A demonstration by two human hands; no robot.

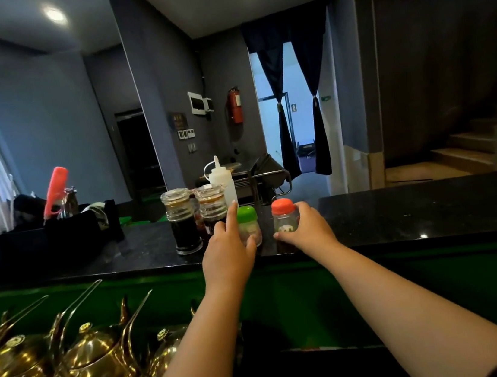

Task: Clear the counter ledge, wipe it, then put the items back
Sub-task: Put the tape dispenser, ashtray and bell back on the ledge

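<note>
Dark surface: left hand loosely holds green-capped shaker (one finger raised), right hand grips orange-capped shaker; the loose one may slip against the sauce jars.

Brass kettles below; fire extinguisher on far wall.

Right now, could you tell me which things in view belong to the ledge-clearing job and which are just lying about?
Job:
counter ledge
green-capped shaker, in left hand
orange-capped shaker, in right hand
two dark sauce dispensers
white squeeze bottle

Lying about:
brass teapots
fire extinguisher
</note>
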